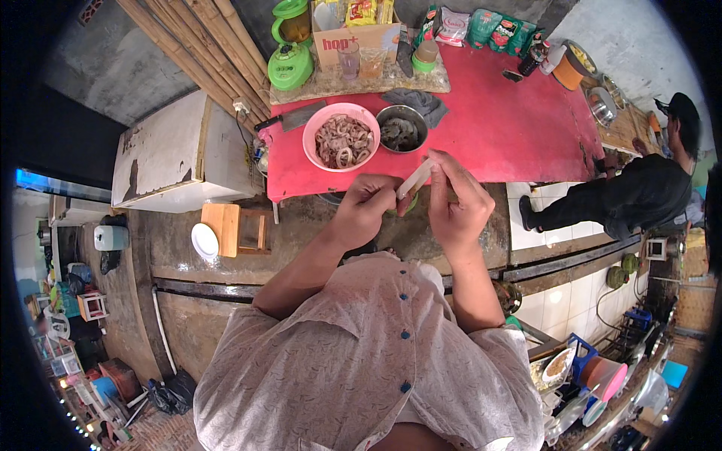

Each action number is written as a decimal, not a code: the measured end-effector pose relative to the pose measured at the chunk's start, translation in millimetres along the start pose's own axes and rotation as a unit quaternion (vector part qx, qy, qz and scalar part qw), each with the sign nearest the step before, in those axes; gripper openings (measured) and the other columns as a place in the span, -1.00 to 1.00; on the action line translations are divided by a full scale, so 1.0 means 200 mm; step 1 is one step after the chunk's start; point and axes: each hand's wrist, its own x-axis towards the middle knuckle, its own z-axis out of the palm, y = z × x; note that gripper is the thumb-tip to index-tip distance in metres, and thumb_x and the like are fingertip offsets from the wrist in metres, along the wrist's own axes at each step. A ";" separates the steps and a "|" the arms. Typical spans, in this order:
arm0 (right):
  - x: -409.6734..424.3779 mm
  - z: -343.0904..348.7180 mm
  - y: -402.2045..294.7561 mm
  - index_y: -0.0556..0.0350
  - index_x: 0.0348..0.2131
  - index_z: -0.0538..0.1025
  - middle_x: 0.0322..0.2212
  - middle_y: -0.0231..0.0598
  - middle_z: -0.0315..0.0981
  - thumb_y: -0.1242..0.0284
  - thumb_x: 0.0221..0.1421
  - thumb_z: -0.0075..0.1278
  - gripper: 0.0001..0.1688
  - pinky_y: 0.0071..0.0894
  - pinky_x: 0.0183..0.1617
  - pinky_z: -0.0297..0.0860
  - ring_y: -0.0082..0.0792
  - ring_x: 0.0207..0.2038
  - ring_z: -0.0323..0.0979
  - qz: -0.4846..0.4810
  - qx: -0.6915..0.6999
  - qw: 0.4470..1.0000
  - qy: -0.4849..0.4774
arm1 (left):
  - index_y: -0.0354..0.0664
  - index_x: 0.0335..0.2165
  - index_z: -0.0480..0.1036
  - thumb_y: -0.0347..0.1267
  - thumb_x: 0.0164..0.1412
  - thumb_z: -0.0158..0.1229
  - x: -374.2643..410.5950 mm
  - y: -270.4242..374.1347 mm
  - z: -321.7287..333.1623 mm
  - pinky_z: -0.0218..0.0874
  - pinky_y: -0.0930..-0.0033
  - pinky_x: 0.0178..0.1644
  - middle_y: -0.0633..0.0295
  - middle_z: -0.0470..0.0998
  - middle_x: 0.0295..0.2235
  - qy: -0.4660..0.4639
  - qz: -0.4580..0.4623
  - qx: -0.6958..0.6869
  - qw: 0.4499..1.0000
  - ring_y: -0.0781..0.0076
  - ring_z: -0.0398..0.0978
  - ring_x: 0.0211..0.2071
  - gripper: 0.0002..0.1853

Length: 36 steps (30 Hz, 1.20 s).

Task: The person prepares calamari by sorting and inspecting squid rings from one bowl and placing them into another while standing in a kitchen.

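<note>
A pale, slightly translucent strip point(416, 177) runs between my two hands in front of the table's near edge; it may be plastic or a bit of squid, I cannot tell. My left hand point(365, 207) pinches its lower end. The fingertips of my right hand point(459, 202) grip its upper end. Beyond my hands, a pink plastic colander point(309, 142) holds cut squid with several rings point(344, 157). Beside it stands a steel bowl point(422, 141) with dark, wet contents point(399, 133). A cleaver point(302, 116) with a black handle lies left of the colander.
A grey cloth point(420, 105) lies behind the bowl on the red-covered table point(507, 124). Farther back stand a green blender base point(290, 66), a cardboard box point(327, 53) and food pouches point(484, 28). A person in dark clothes point(632, 191) is at the right. A wooden stool point(221, 230) stands left.
</note>
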 end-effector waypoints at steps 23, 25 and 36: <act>-0.10 0.04 0.04 0.20 -0.07 0.58 -0.53 -0.10 0.57 0.78 -0.02 0.07 -0.53 -0.50 -0.36 0.47 -0.51 -0.47 0.58 0.130 0.043 0.991 -0.013 | -0.32 -0.52 0.44 -0.43 0.26 -0.02 0.00 -0.06 0.01 0.13 0.47 -0.31 0.32 0.47 -0.53 0.027 0.001 0.014 1.000 0.61 0.32 -0.45 -0.75; -0.10 0.04 0.04 0.21 -0.07 0.58 -0.53 -0.12 0.56 0.79 -0.02 0.07 -0.53 -0.53 -0.37 0.45 -0.57 -0.48 0.55 0.138 0.054 0.989 -0.020 | -0.31 -0.53 0.43 -0.42 0.17 -0.05 0.00 -0.03 0.04 0.09 0.48 -0.35 0.29 0.46 -0.55 0.042 -0.010 0.011 0.999 0.61 0.30 -0.48 -0.78; -0.14 0.10 0.14 0.28 -0.36 0.59 -0.65 -0.40 0.43 0.64 0.17 0.01 -0.88 -0.64 -0.51 0.24 -0.74 -0.58 0.30 0.272 0.193 0.938 -0.095 | -0.28 -0.44 0.47 -0.49 0.23 -0.01 0.04 -0.07 0.01 0.14 0.55 -0.32 0.39 0.49 -0.44 0.034 -0.031 -0.037 0.998 0.70 0.33 -0.42 -0.85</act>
